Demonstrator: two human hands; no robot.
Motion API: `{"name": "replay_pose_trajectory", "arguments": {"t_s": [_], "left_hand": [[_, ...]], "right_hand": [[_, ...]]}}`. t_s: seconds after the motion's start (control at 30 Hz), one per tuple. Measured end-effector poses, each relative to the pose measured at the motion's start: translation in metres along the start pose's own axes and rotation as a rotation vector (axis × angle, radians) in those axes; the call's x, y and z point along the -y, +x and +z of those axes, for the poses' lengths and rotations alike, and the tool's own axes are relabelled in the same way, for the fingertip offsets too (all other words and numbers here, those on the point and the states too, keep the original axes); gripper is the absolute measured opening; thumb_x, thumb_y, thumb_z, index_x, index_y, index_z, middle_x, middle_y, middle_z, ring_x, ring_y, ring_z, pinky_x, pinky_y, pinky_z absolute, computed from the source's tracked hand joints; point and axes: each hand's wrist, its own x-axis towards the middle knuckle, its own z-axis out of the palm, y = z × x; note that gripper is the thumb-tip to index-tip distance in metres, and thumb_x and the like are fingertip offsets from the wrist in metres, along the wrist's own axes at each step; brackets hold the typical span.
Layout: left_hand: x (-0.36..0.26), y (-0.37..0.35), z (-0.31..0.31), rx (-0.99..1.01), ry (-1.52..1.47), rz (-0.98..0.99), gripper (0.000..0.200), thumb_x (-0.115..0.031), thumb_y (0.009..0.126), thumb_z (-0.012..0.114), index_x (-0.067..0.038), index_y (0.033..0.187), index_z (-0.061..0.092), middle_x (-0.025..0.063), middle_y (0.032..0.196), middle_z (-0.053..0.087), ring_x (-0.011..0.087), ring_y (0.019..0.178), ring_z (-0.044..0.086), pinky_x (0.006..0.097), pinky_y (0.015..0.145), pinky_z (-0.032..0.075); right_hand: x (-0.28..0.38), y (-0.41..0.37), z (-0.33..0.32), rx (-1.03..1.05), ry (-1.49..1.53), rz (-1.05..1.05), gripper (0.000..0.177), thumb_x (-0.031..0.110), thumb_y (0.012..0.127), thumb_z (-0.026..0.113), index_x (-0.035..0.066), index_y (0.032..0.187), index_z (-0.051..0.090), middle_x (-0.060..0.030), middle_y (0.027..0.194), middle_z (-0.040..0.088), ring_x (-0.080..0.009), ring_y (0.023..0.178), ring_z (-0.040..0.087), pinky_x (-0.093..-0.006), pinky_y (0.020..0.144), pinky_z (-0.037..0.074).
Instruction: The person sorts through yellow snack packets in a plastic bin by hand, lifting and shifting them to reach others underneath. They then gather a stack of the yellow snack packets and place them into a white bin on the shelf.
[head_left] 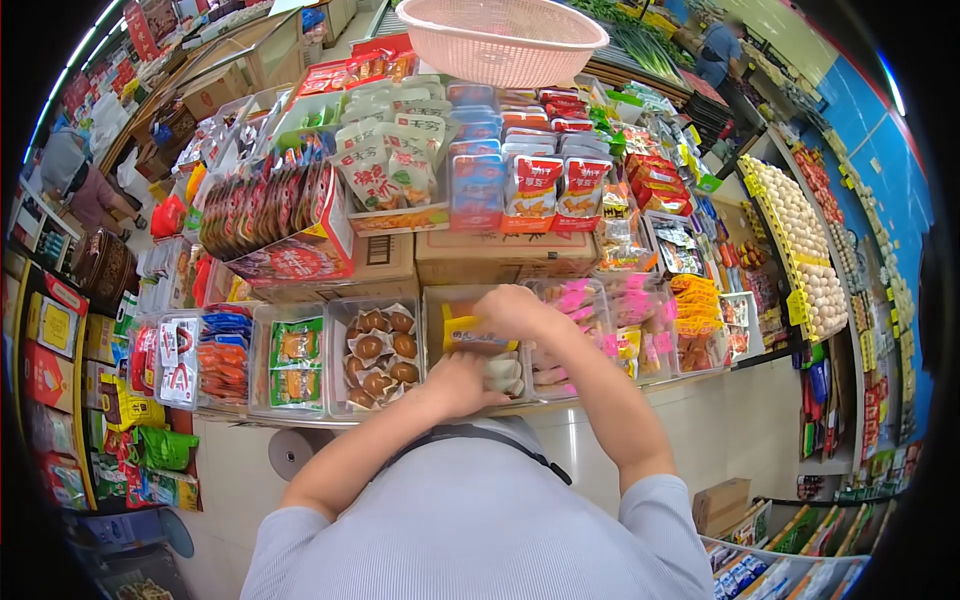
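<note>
A clear plastic bin (430, 310) at the front middle of the display holds a yellow packet (466, 335) and several pale sealed packets (503, 374). My right hand (515, 312) reaches in from above, its curled fingers closed on the upper part of the yellow packet. At the bin's front, my left hand (462, 385) has its fingertips by the packet's lower edge. Its thumb stretches apart to the right over the pale packets. To the left stands a bin of brown eggs (376, 348) in wrappers; to the right, a bin of pink-marked packs (565, 345).
Behind the front bins are cardboard boxes (505, 255) with snack packs stacked on them. A pink plastic basket (503, 42) sits on top at the back. Egg trays (798, 245) stand on the right. Two other people (718, 52) are in the background.
</note>
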Motion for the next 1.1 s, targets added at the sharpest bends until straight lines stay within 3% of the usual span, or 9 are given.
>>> {"name": "replay_pose_trajectory", "arguments": {"t_s": [0.3, 0.4, 0.47, 0.7, 0.87, 1.1], "left_hand": [[-0.009, -0.01, 0.005, -0.079, -0.012, -0.01, 0.078, -0.058, 0.089, 0.065, 0.007, 0.13, 0.053, 0.0248, 0.119, 0.062, 0.0404, 0.114, 0.059, 0.0458, 0.1, 0.045], [-0.012, -0.012, -0.002, -0.037, -0.041, -0.033, 0.077, -0.057, 0.088, 0.066, 0.007, 0.129, 0.054, 0.0258, 0.119, 0.062, 0.0404, 0.115, 0.059, 0.0456, 0.1, 0.046], [-0.013, -0.015, -0.005, -0.013, -0.065, -0.039, 0.077, -0.057, 0.088, 0.066, 0.007, 0.129, 0.054, 0.0268, 0.119, 0.062, 0.0401, 0.115, 0.059, 0.0454, 0.1, 0.046], [-0.01, -0.014, 0.003, 0.002, -0.137, -0.071, 0.078, -0.051, 0.088, 0.068, 0.005, 0.14, 0.048, 0.0312, 0.13, 0.054, 0.0447, 0.126, 0.05, 0.0525, 0.11, 0.037], [-0.002, -0.011, 0.019, -0.041, -0.233, -0.07, 0.083, -0.047, 0.088, 0.069, 0.001, 0.148, 0.04, 0.0324, 0.137, 0.046, 0.0466, 0.133, 0.042, 0.0533, 0.114, 0.032], [-0.001, -0.025, 0.001, -0.145, -0.182, 0.002, 0.051, -0.032, 0.088, 0.07, 0.003, 0.122, 0.06, 0.0254, 0.118, 0.057, 0.0435, 0.117, 0.054, 0.0532, 0.107, 0.04]], "right_hand": [[-0.012, 0.012, -0.018, 0.145, 0.133, -0.051, 0.038, 0.037, 0.076, 0.076, 0.008, 0.1, 0.077, -0.0191, 0.095, 0.073, -0.0388, 0.091, 0.069, -0.0471, 0.083, 0.055], [-0.004, 0.009, -0.03, 0.158, 0.139, -0.071, 0.036, 0.032, 0.079, 0.076, -0.002, 0.091, 0.071, -0.0256, 0.084, 0.068, -0.0444, 0.084, 0.064, -0.0488, 0.077, 0.051], [-0.001, 0.007, -0.032, 0.146, 0.134, -0.104, 0.034, 0.031, 0.08, 0.075, -0.002, 0.09, 0.071, -0.0261, 0.084, 0.067, -0.0446, 0.084, 0.064, -0.0493, 0.077, 0.051], [0.012, -0.004, -0.021, 0.058, 0.022, -0.166, 0.028, 0.028, 0.084, 0.074, 0.001, 0.092, 0.073, -0.0225, 0.082, 0.068, -0.0429, 0.079, 0.065, -0.0492, 0.069, 0.052], [0.014, -0.018, -0.017, -0.036, 0.1, -0.174, 0.023, 0.026, 0.085, 0.073, 0.004, 0.092, 0.072, -0.0215, 0.078, 0.067, -0.0418, 0.073, 0.064, -0.048, 0.065, 0.051], [0.004, -0.011, -0.019, 0.032, 0.1, -0.077, 0.024, 0.029, 0.086, 0.073, 0.006, 0.093, 0.071, -0.0206, 0.081, 0.068, -0.0422, 0.079, 0.066, -0.0515, 0.07, 0.052]]}}
